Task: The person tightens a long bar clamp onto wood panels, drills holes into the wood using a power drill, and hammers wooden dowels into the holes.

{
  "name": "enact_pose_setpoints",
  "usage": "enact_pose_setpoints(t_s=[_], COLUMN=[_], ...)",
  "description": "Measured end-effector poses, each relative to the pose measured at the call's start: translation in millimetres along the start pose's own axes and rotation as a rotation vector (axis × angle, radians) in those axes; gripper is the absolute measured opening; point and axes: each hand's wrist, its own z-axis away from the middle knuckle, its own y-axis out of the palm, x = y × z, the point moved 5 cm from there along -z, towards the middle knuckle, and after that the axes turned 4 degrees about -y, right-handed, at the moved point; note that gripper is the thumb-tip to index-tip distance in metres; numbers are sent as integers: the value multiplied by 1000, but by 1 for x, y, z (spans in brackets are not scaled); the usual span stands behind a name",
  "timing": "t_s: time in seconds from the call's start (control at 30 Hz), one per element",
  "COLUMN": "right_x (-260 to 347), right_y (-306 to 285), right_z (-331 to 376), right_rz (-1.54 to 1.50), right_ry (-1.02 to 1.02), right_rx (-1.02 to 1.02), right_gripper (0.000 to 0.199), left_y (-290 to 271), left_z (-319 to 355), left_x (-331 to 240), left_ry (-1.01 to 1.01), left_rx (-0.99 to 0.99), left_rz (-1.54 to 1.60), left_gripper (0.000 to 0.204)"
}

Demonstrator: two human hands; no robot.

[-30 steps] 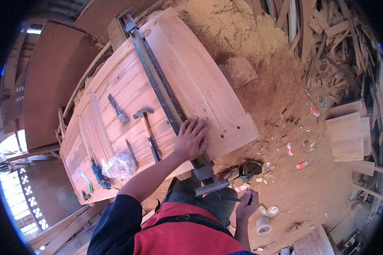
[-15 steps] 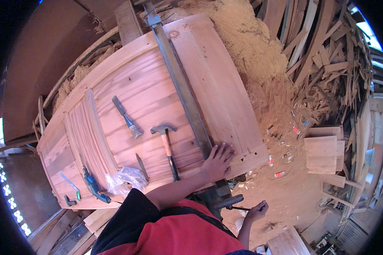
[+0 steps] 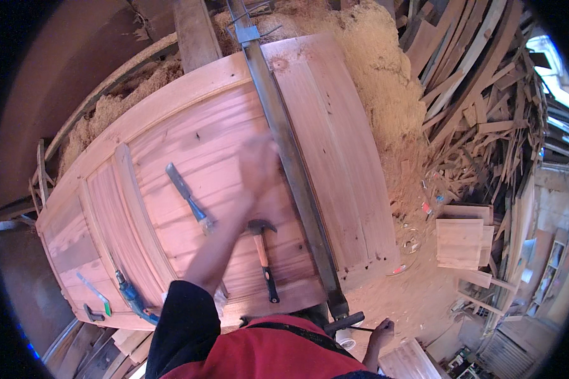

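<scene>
Now the right hand (image 3: 383, 328) grips a rod (image 3: 362, 328), left hand (image 3: 258, 165) blurred, its grip beyond telling, hammer (image 3: 262, 252) mark unreadable.

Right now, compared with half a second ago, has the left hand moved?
Yes. Judged against the long metal clamp bar, the left hand, now blurred, has shifted from the bar's near end toward its far end and to its left.

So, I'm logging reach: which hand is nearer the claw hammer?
Left. The left hand, blurred, is over the wooden door, just beyond the claw hammer; the right hand is farther off, to its right, on the thin rod of the bar clamp.
</scene>
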Motion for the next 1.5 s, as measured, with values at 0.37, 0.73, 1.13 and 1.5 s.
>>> enact_pose_setpoints(t_s=[0.37, 0.73, 1.13, 1.5], right_x=[422, 959, 1004, 1022], right_y=[-77, -78, -44, -36], right_z=[-137, -267, -270, -301], right_rz=[-511, -551, -94, 47], right_ry=[-938, -1119, -1147, -1176], right_rx=[-68, -77, -45, 74], right_gripper=[16, 81, 62, 62], left_y=[-27, -22, -24, -24], left_z=[-219, -211, -211, -214], left_x=[171, 163, 156, 152], left_ry=[-153, 67, 89, 213], left_rx=[-26, 136, 100, 25], left_rz=[-845, -1004, -985, -933], left_gripper=[66, 122, 119, 117])
